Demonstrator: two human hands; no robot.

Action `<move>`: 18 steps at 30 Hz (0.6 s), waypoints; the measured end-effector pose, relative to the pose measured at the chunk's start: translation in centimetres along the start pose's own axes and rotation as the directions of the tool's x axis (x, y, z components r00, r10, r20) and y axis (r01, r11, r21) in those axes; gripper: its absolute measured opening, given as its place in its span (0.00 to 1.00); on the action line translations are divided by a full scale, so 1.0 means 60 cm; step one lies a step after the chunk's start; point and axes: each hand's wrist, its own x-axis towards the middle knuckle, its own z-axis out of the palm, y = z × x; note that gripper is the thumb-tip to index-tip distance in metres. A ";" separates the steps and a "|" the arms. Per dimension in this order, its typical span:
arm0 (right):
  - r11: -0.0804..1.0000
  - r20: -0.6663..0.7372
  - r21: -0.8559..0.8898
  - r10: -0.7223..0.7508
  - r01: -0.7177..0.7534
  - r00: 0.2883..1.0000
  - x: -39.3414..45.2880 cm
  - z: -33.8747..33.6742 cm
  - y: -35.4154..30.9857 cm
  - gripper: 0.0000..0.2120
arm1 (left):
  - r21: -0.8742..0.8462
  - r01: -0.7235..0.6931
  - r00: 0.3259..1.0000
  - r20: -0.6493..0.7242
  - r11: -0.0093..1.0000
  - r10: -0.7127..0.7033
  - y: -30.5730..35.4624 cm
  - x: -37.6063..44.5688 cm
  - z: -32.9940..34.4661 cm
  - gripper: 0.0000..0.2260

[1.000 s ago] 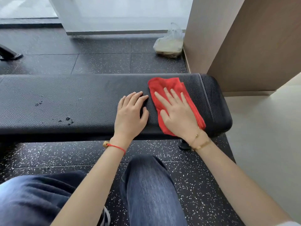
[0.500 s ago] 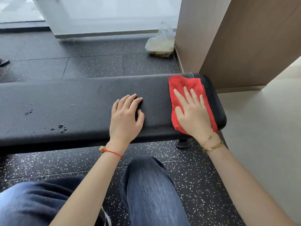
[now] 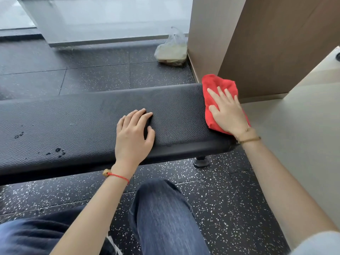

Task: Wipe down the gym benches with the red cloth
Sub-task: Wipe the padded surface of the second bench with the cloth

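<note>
A long black padded gym bench (image 3: 73,122) runs across the view from left to right. At its right end lies the red cloth (image 3: 219,87), hanging partly over the end edge. My right hand (image 3: 227,111) presses flat on the cloth with the fingers spread. My left hand (image 3: 134,133) rests palm down on the bench pad near its front edge, holding nothing. Several small dark droplets (image 3: 58,150) dot the pad at the left.
A wooden-panelled column (image 3: 257,43) stands just behind the bench's right end. A tied plastic bag (image 3: 172,50) sits on the speckled black rubber floor (image 3: 220,190) by the column. Beige floor lies to the right. My knees in jeans (image 3: 161,218) are below the bench.
My right hand has slid the red cloth rightward along the pad to the bench's end. My left hand has stayed put on the pad.
</note>
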 end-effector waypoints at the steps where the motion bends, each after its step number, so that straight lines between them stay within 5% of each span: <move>1: 1.000 -0.031 -0.007 -0.018 0.017 0.999 -0.028 0.004 0.003 0.28 | 0.007 0.000 1.000 0.006 1.000 -0.001 0.001 0.000 0.000 0.17; 12: 0.999 0.019 -0.044 0.012 -0.011 1.000 0.041 0.004 -0.038 0.27 | 0.081 -0.002 0.999 0.045 0.997 -0.001 0.012 -0.003 -0.001 0.18; 18: 0.978 -0.027 -0.065 -0.199 0.197 0.980 -0.092 0.035 -0.131 0.29 | 0.085 0.008 0.999 0.053 0.996 -0.012 0.015 -0.002 -0.003 0.20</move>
